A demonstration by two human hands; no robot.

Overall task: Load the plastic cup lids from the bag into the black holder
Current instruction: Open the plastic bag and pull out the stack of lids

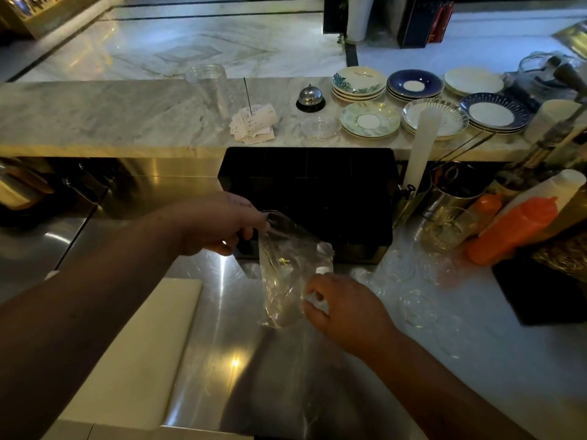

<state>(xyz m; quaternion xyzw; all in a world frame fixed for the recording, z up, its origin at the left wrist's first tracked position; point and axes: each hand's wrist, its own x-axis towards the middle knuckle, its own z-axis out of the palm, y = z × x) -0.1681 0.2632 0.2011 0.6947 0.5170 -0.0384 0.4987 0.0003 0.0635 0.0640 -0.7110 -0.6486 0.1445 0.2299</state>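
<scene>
A clear plastic bag [287, 268] hangs over the steel counter, just in front of the black holder [317, 192]. My left hand [219, 225] pinches the bag's top edge. My right hand [341, 304] grips the bag's lower right side. Whether lids remain inside the bag I cannot tell. Several clear plastic lids [416, 308] lie loose on the counter to the right of the bag. The inside of the holder is too dark to see.
A white cutting board [143, 354] lies at the left. Orange squeeze bottles [511, 233], a glass [448, 230] and steel utensil cups [451, 188] crowd the right. On the marble ledge behind stand saucer stacks [413, 87], a bell [310, 97] and a receipt spike [254, 122].
</scene>
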